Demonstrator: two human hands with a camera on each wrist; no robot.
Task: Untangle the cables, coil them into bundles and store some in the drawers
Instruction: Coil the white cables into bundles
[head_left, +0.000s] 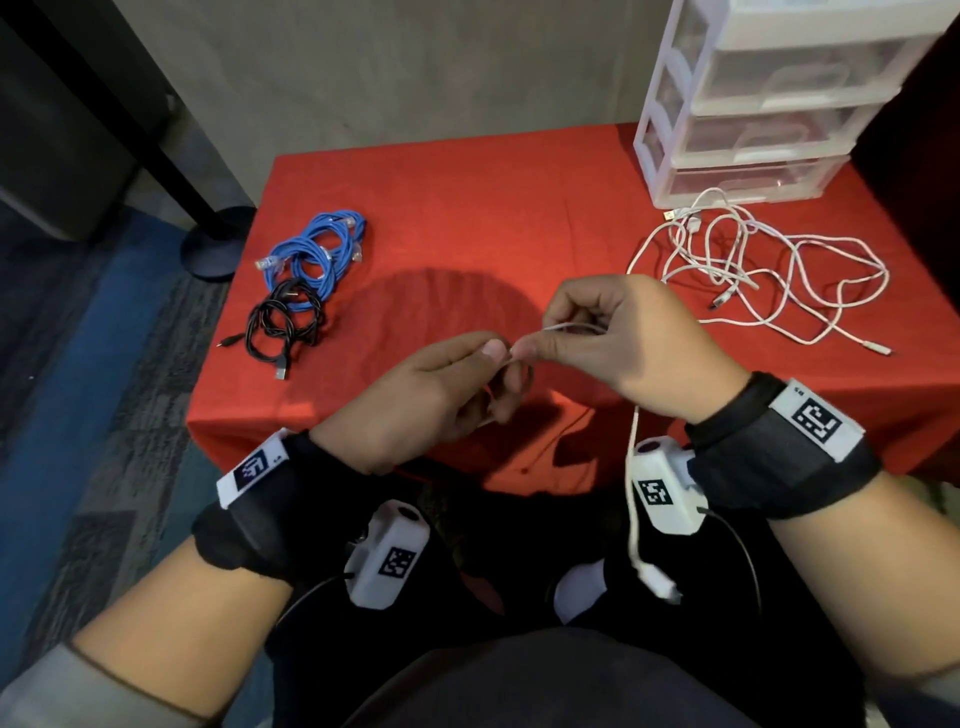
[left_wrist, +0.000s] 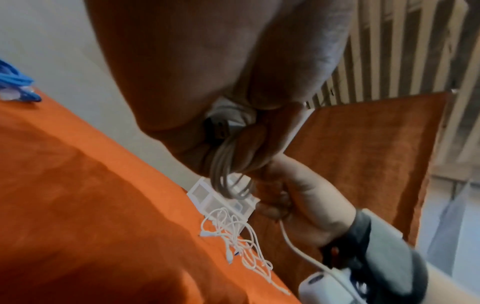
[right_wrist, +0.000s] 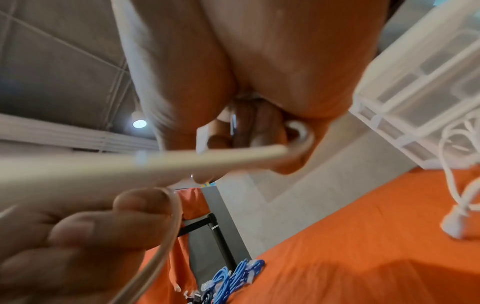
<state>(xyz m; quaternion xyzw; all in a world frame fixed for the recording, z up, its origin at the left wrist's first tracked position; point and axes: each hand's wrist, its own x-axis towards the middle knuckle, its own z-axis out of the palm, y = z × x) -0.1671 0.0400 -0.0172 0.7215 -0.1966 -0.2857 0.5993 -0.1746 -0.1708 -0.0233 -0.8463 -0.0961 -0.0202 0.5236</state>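
Both hands work above the near edge of the surface (head_left: 467, 171). Left hand (head_left: 415, 400) curls its fingers round several loops of a white cable (left_wrist: 221, 174) and pinches the strand against the right thumb. Right hand (head_left: 628, 338) pinches the same cable between thumb and forefinger; its free end hangs down past the right wrist, plug (head_left: 657, 582) dangling over the lap. Farther out on the left lie a coiled black bundle (head_left: 280, 322) and, touching it behind, a blue bundle (head_left: 317, 249). On the right sprawls a loose white tangle (head_left: 753, 270), its far loops just in front of the drawers (head_left: 769, 124) at the back right corner, all closed.
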